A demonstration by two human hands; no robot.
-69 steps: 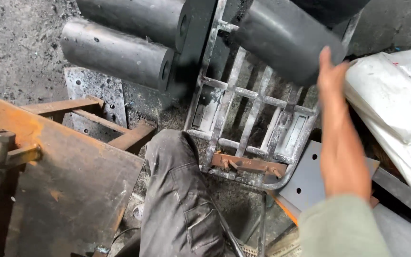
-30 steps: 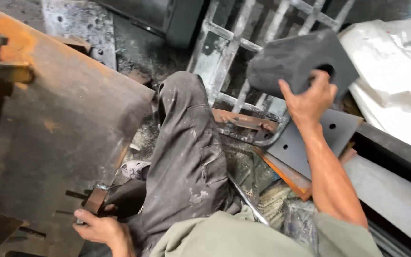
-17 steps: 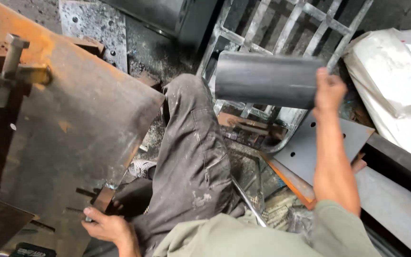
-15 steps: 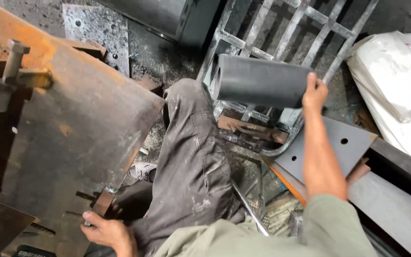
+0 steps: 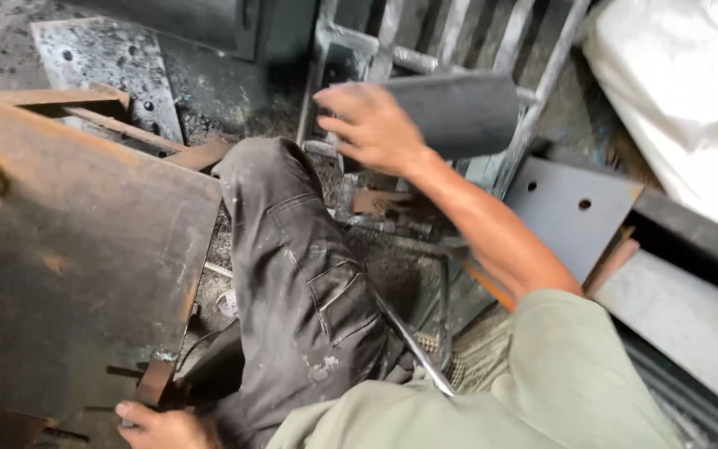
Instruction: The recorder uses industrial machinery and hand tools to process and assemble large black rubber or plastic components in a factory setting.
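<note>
My right hand [image 5: 373,126] rests on the near end of a dark grey steel roller [image 5: 459,112], fingers spread over its end face; the roller lies across a grey metal ladder frame [image 5: 533,58]. My left hand [image 5: 164,426] is at the bottom edge of the view, fingers closed around a small rusty metal piece [image 5: 155,381] at the lower edge of a large rusty steel plate [image 5: 76,274]. My knee in dark grey trousers [image 5: 292,258] is between the two hands.
A grey drilled steel plate [image 5: 571,204] lies right of my arm, with a steel beam [image 5: 691,308] beyond it. A white sack [image 5: 675,91] fills the top right. Another drilled plate [image 5: 101,62] lies on the dirty floor at top left.
My right hand has brought the roller from up high down onto the ladder frame and shifted from its right end to its left end. My left hand stays at the rusty plate.
</note>
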